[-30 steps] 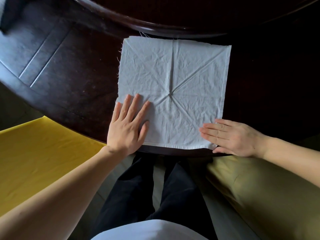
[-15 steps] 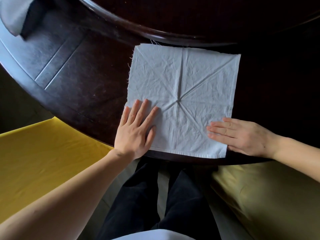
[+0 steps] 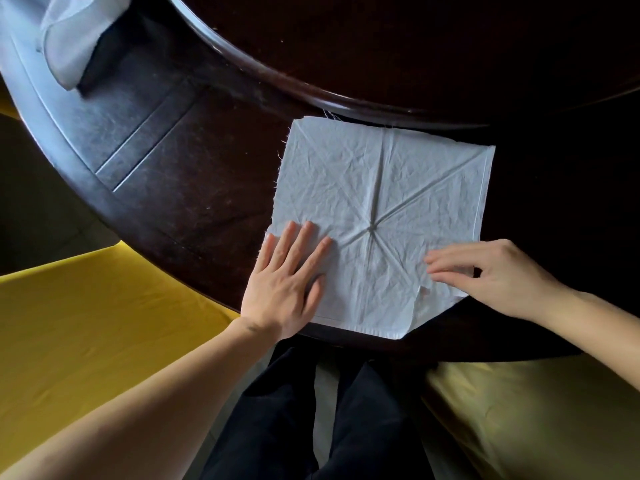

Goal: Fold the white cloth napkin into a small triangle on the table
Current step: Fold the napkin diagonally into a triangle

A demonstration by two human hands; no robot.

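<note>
Dark polished wood makes up the table [image 3: 194, 188], whose curved edge runs in front of the person's black-trousered legs [image 3: 311, 410]. Left of the napkin [image 3: 374, 188], at the table's far left, lies a pale cloth [image 3: 69, 39]; nearer, below the table edge, spreads a yellow fabric [image 3: 104, 323]. The napkin lies open and nearly square at the near edge of the table, creased in lines that radiate from its centre. On the napkin's near left corner the left hand [image 3: 284, 282] rests flat, palm down, fingers straight and close together pointing away, clasping nothing, its forearm running in from the lower left. At the napkin's near right corner the right hand [image 3: 495, 275] reaches in from the right, fingers [image 3: 446, 265] bent over the cloth, pinching that corner, which is lifted and turned over onto the napkin.
</note>
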